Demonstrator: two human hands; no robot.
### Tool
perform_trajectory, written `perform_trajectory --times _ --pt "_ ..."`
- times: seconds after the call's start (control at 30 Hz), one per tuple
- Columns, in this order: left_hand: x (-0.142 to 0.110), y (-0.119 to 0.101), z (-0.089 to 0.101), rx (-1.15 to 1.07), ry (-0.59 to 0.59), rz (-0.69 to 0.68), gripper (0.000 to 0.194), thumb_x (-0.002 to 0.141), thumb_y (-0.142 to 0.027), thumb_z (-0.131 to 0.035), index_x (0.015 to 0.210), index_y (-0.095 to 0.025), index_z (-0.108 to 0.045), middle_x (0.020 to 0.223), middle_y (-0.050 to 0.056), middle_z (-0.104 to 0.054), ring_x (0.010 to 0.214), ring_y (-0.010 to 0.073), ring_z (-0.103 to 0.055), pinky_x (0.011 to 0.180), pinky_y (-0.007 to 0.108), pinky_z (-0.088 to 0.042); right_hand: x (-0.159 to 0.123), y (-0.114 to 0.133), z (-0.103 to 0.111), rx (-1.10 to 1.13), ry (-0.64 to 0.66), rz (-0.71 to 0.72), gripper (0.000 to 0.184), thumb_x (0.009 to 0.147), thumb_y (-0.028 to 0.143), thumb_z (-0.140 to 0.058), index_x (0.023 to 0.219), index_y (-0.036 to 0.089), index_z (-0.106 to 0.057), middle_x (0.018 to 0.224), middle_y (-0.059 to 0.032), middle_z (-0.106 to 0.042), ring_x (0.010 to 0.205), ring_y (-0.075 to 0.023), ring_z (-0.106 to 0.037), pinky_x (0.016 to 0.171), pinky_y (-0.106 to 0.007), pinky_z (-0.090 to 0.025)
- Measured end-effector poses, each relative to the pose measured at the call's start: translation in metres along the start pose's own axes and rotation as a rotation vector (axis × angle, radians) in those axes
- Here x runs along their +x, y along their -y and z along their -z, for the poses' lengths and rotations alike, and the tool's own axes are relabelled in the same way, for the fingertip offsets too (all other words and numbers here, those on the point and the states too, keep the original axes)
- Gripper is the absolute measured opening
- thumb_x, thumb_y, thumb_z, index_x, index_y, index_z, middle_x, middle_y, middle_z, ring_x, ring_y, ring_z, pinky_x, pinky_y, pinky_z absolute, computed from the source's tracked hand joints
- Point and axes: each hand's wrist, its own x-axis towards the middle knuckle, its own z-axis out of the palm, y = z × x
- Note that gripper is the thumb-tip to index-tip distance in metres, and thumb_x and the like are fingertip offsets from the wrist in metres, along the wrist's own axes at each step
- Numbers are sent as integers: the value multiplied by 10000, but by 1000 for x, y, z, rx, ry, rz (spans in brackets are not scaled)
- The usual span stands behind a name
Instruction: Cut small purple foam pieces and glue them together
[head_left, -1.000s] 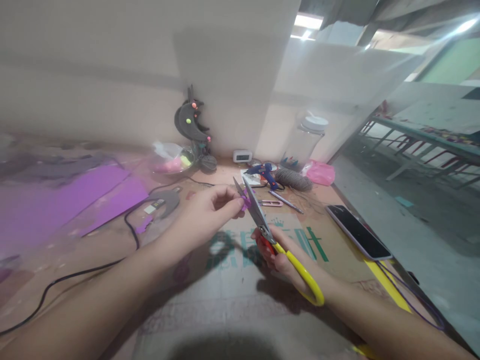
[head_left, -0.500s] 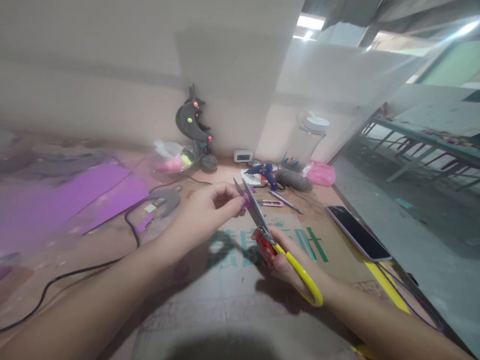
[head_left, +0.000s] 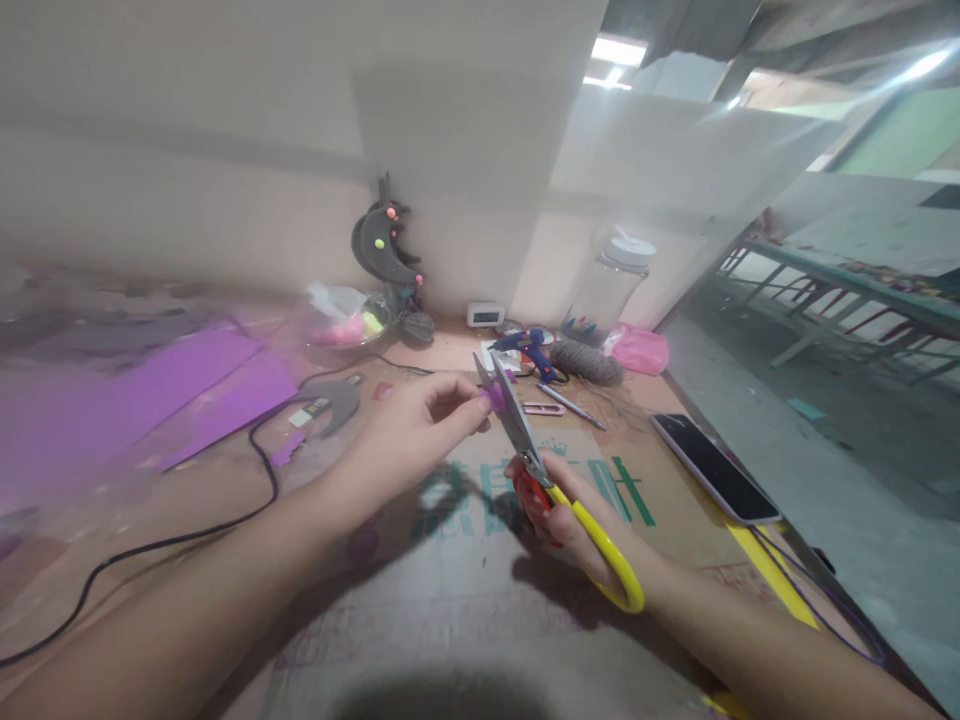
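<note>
Between the thumb and fingers of my left hand [head_left: 442, 420] is a small purple piece [head_left: 494, 399], which looks like the sheet material at the left. My right hand [head_left: 559, 500] is wrapped round the handles of a pair of scissors [head_left: 521, 425], one handle yellow and one red. The blades are slightly apart and point up and away, with the purple piece at them. How far the blades reach into the piece I cannot tell. Beneath both hands lies a cardboard sheet [head_left: 450, 630] with green printed characters.
Purple sheets [head_left: 217, 375] and a black cable [head_left: 165, 545] lie left. Behind the hands are a glue gun [head_left: 531, 350], grey yarn [head_left: 589, 362], a pink cutter [head_left: 544, 409], a pen [head_left: 571, 407], a jar [head_left: 607, 290] and a dark crescent ornament [head_left: 379, 242]. A phone [head_left: 712, 468] lies near the right edge.
My hands stay nearly in place. The purple piece has turned slightly in my left fingers, and the scissor blades have shifted a little against it.
</note>
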Motion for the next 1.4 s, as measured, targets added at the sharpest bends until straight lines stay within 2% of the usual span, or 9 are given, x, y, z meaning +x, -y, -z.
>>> perform_trajectory --times 0.23,0.6,1.03,1.2,1.4 --pt "1 6 1 -11 -6 -20 268 929 -429 -582 825 -188 -639 843 34 -726 831 190 -664 781 319 -497 1 8 -3 -40 -10 -2 700 787 802 -572 1148 203 -536 803 6 -426 640 -114 -326 515 -230 -293" --pt "-1 3 6 69 -15 -3 275 915 -452 -596 836 -194 -644 842 25 -717 811 189 -656 758 319 -498 -1 19 -6 -113 -34 -26 713 793 815 -545 1134 189 -554 841 -12 -451 677 -127 -373 544 -235 -329" --pt "-2 3 6 100 -43 9 262 899 -443 -602 836 -196 -660 862 36 -743 823 205 -680 752 316 -512 0 12 -5 -104 -39 -13 718 781 823 -547 1131 196 -555 844 -13 -454 690 -131 -373 542 -239 -313" --pt "-1 0 5 76 14 25 198 879 -373 -603 800 -198 -653 828 31 -745 821 209 -688 755 318 -520 0 9 -4 -52 -20 -10 726 772 818 -568 1139 192 -539 794 14 -419 637 -111 -314 512 -227 -281" --pt "-1 -4 -1 -81 65 55 250 883 -403 -616 770 -184 -653 792 31 -733 797 184 -680 758 298 -512 -1 -2 -3 9 2 17 691 817 779 -560 1200 207 -504 786 27 -403 584 -91 -277 471 -212 -256"
